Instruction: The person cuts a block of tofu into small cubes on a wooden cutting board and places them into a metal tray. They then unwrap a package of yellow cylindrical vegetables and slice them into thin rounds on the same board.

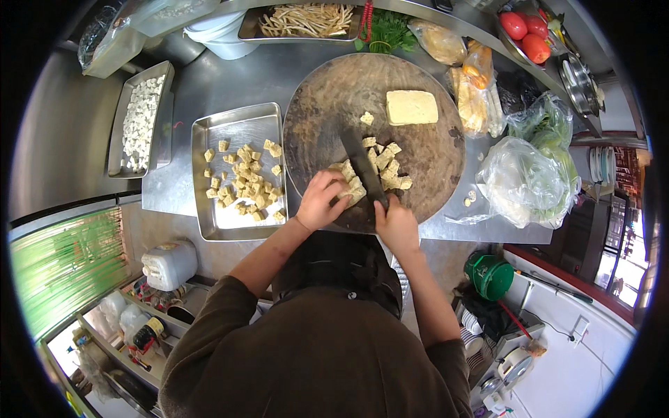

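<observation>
The right hand [397, 224] has its grip closed on the handle of a cleaver [364, 166], whose blade lies among tofu cubes [380, 167] on the round chopping board [376, 132]. The left hand [320, 202], fingers curled, presses cubes beside the blade, perhaps gathering some. Right of the grips, clear bags [529, 177] crowd the desk [237, 76] edge; a steel tray [240, 171] sits left.

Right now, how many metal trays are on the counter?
3: one with tofu cubes beside the board, one with white cubes far left, one with pale strips at the top. Others may be hidden.
</observation>
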`<state>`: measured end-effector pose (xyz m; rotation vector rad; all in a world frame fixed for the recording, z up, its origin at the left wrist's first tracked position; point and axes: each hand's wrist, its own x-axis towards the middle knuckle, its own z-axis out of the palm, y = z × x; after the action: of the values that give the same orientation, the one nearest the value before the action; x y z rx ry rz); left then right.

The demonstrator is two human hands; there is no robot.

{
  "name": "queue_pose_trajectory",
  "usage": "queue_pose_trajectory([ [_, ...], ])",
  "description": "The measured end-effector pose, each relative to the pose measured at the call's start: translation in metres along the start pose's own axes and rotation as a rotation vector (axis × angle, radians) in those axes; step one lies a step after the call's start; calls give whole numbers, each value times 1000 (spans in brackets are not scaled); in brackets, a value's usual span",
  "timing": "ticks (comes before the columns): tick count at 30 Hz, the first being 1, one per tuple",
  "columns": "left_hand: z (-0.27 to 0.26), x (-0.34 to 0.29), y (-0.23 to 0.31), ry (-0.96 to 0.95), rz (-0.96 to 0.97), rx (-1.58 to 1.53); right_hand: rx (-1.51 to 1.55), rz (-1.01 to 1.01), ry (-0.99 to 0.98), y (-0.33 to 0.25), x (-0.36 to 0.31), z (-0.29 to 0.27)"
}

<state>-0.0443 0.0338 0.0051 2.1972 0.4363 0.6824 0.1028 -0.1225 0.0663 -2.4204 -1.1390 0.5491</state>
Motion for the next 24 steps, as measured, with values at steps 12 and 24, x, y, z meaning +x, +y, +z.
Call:
queue_pose_trajectory([
  [12, -1, -4, 0, 115, 22, -22, -112, -19, -106, -36, -41, -46],
  [24, -12, -4, 0, 83, 122, 14, 93, -8, 84, -8, -11, -2],
])
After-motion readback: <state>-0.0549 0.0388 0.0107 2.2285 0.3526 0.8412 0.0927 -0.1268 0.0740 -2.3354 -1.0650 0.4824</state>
